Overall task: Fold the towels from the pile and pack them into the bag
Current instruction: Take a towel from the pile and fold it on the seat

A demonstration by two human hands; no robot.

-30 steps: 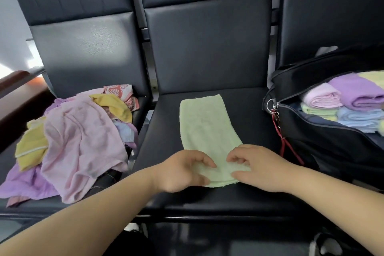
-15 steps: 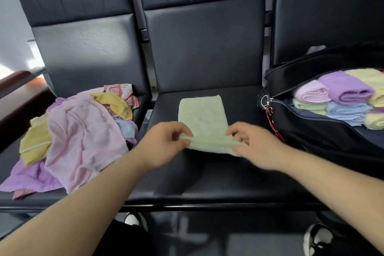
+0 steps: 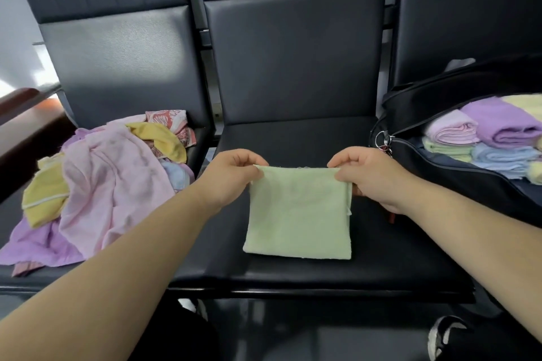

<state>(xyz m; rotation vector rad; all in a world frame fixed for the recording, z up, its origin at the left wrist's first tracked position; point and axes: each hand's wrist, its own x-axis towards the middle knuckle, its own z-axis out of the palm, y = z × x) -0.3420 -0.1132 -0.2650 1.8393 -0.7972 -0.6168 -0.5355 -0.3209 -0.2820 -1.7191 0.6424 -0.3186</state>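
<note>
Folding: the person holds a pale green towel (image 3: 299,214) doubled over on the middle seat (image 3: 293,138), apparently matching its far edges so the layers lie square.
Left hand (image 3: 231,176): fingers (image 3: 249,160) and thumb are clamped on the towel's far left corner, pinching the layers together.
Right hand (image 3: 369,176): fingers (image 3: 341,160) are clamped on the far right corner in the same way; the edge runs taut between the two pinches, which probably keeps it straight.
Towel: it lies flat from the fingers back toward the person, the rounded edge nearest the person looking like the fold.
Pile (image 3: 111,184): well to the left of the left fingers, on the neighbouring seat, a loose heap of pink, yellow and purple cloths waits; several look unfolded.
Bag (image 3: 440,173): near the right fingers, on their right, it stands open with the packed towels (image 3: 484,138) stacked inside, likely placed close for a short carry.
Judgement: the green square seems to need one more fold to match those bundles.
</note>
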